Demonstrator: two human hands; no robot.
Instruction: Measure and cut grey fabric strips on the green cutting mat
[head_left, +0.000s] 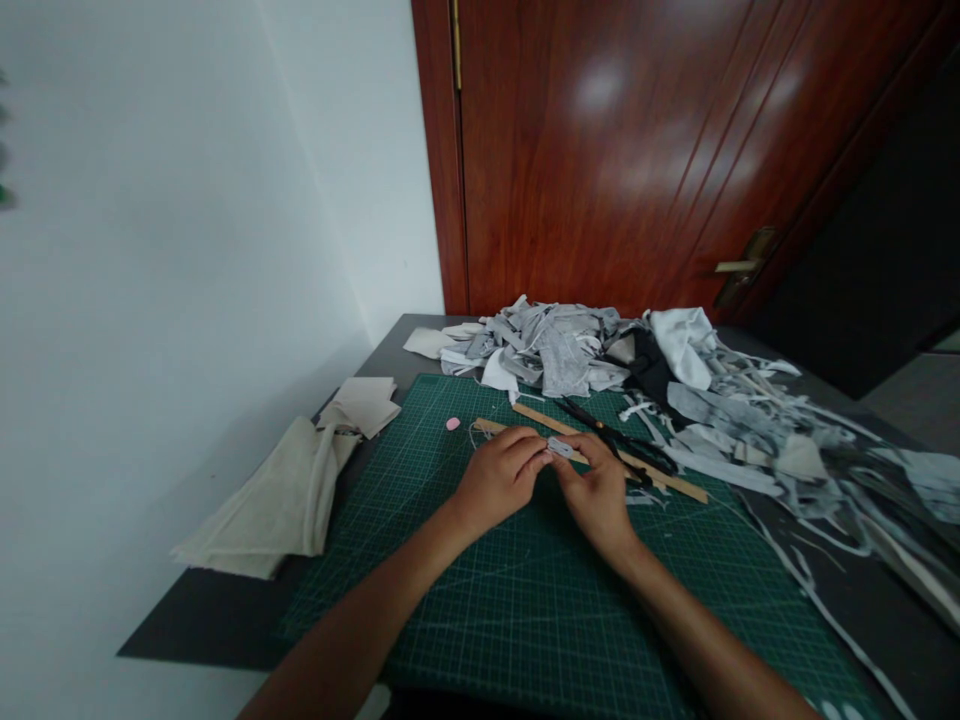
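Note:
Between my fingertips is a small folded piece of grey fabric (pixel 559 447), held over the cutting mat. My left hand (pixel 504 467) pinches its left end, fingers closed. On the other side, my right hand (pixel 598 487) grips it between thumb and fingers. Just beyond my hands lie black-handled scissors (pixel 611 434) and two wooden strips, one of them a long wooden ruler-like strip (pixel 679 486) partly under the scissors. Thin thread (pixel 474 432) curls by my left knuckles. A pink piece of chalk-like material (pixel 452 424) rests on the mat to the left.
The green gridded cutting mat (pixel 480 610) covers much of the dark table (pixel 217 615). Grey and white fabric scraps (pixel 562 350) are heaped at the back and along the right. Folded cream cloth (pixel 277 500) sits at the left by the wall. A wooden door (pixel 585 150) stands behind.

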